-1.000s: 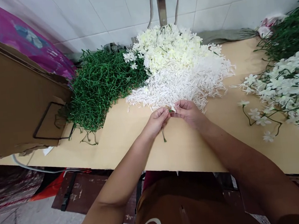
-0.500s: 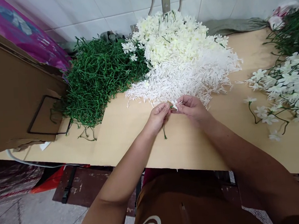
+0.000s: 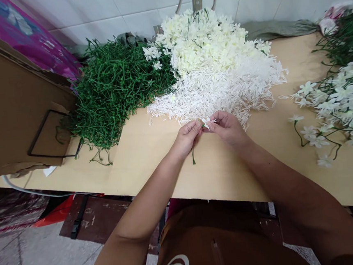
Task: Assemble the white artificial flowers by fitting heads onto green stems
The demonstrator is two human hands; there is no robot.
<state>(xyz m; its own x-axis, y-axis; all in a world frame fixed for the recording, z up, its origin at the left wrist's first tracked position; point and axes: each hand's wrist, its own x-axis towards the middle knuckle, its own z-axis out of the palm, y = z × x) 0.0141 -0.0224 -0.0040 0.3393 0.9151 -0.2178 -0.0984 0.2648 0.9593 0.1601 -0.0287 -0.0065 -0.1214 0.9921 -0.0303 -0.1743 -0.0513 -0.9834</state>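
Note:
My left hand is closed in a pinch on a green artificial stem, whose lower end hangs below the fingers. At the top of that stem a white artificial flower sits between my two hands. The fingers of my right hand are pinched on the flower's petals from the other side. Just beyond both hands lies a heap of thin white sticks, with a mound of loose cream-white flower heads behind it. To the left spreads a pile of green stems.
Stemmed white flowers are heaped at the right, with more greenery behind. A cardboard box and a black wire frame stand at the left. A tiled wall backs the table.
The view has shifted slightly. Both hands stay pinched around the same flower and stem, with hardly any movement of the fingers.

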